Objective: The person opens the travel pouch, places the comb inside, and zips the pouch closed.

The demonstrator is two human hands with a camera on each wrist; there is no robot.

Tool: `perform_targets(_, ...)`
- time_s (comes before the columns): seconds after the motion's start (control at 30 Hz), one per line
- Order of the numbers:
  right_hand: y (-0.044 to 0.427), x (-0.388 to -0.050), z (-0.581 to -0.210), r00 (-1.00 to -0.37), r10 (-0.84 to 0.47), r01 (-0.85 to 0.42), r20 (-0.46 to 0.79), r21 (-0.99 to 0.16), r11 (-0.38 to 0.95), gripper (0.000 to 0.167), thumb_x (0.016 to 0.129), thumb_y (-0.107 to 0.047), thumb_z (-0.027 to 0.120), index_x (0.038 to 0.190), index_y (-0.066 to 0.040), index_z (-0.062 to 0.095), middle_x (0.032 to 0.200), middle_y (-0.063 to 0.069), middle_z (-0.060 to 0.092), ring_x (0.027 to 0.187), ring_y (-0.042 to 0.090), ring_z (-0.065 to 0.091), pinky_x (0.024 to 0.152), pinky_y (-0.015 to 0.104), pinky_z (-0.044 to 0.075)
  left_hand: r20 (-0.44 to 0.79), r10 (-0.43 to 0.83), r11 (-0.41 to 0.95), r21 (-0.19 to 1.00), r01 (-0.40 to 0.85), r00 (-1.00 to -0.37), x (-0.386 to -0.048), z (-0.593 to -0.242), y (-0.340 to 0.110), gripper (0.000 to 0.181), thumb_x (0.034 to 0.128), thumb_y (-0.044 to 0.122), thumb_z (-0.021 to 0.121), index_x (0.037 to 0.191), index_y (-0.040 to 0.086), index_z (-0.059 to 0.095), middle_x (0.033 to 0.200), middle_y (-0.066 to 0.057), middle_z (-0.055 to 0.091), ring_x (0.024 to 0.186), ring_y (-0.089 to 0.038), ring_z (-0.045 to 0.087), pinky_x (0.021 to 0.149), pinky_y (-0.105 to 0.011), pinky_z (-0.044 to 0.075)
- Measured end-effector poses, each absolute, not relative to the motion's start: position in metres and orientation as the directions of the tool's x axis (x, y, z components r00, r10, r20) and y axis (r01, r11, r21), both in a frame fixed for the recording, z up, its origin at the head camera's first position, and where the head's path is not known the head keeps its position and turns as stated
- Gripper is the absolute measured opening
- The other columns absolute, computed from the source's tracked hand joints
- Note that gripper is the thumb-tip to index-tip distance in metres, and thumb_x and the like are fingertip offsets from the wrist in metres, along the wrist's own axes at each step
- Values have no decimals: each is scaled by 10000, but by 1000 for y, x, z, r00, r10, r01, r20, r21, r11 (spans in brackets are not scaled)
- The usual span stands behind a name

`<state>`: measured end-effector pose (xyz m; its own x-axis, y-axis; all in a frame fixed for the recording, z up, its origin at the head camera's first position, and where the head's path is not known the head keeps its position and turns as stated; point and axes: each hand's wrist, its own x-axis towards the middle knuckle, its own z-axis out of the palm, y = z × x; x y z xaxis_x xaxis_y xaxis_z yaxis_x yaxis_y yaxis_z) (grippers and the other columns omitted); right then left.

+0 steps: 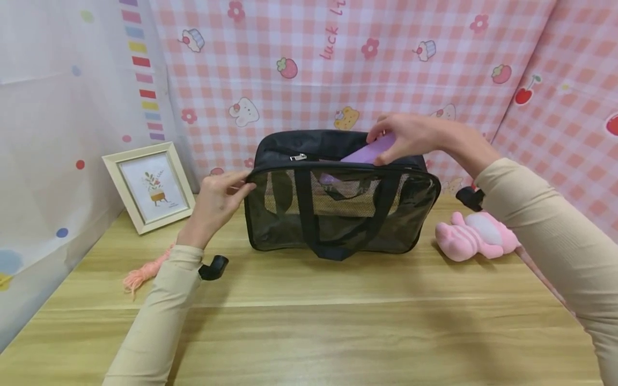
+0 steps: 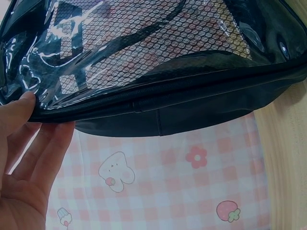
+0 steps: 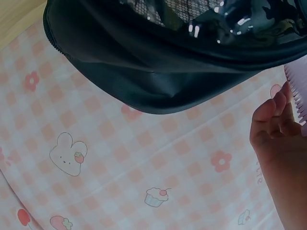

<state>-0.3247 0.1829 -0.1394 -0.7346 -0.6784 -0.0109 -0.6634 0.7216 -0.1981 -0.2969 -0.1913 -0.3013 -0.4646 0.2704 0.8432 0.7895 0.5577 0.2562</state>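
Note:
A black bag (image 1: 309, 140) with a see-through front stands upright on the table, its top zipper partly open. My left hand (image 1: 218, 202) pinches the bag's upper left corner; in the left wrist view the thumb lies on the clear front and the fingers are behind the edging. Over the right part of the opening, my right hand (image 1: 410, 138) holds a purple comb (image 1: 370, 150), tilted with its lower end inside the bag. Teeth along the comb (image 3: 298, 91) show in the right wrist view. Something meshed is dimly visible through the clear front.
To the left stands a framed picture (image 1: 154, 187), with a bundle of peach yarn (image 1: 147, 272) in front of it, partly behind my left sleeve. A pink plush toy (image 1: 475, 236) lies right of the bag. Checked cloth (image 1: 314, 96) hangs behind the wooden table (image 1: 338, 332).

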Motion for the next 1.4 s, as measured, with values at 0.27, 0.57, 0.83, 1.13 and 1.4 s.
perform_targets(0.27,185,-327,-145,-724,-689,-674,35,-253,694,475,834,-273,748,1219,-36,605,1118,115,503,1014,255,460,843,366,408,838,263,560,271,783,-478,-296,-302,-191,295,818,-3,733,1110,-19,698,1019,-173,690,758,-244,687,636,-343,593)
perform_targets(0.57,178,-328,-147,-706,-706,-696,60,-243,675,436,850,-189,725,1234,-25,597,1057,137,537,958,257,476,800,362,433,836,252,561,285,777,-488,-295,-302,-195,296,828,15,727,1122,-7,697,1028,-164,690,763,-227,686,643,-334,593)
perform_targets(0.83,167,-327,-146,-711,-701,-688,54,-256,678,437,866,-188,709,1255,-33,584,1061,134,548,951,239,490,803,356,433,837,252,567,279,775,-486,-294,-303,-195,294,828,8,726,1119,-13,696,1020,-166,692,759,-236,687,639,-346,593)
perform_targets(1.13,158,-328,-145,-684,-727,-712,62,-270,648,417,869,-144,704,1245,-13,578,1064,141,535,949,227,472,800,356,428,839,266,563,265,783,-475,-295,-300,-192,292,827,2,724,1116,-25,693,1009,-177,691,760,-249,687,641,-352,594)
perform_targets(1.4,146,-327,-145,-690,-722,-711,53,-234,663,419,863,-160,707,1236,-16,581,1039,135,539,940,241,483,802,346,417,833,272,562,268,782,-481,-293,-298,-190,276,830,-2,720,1104,-26,698,1023,-179,687,762,-238,687,646,-337,593)
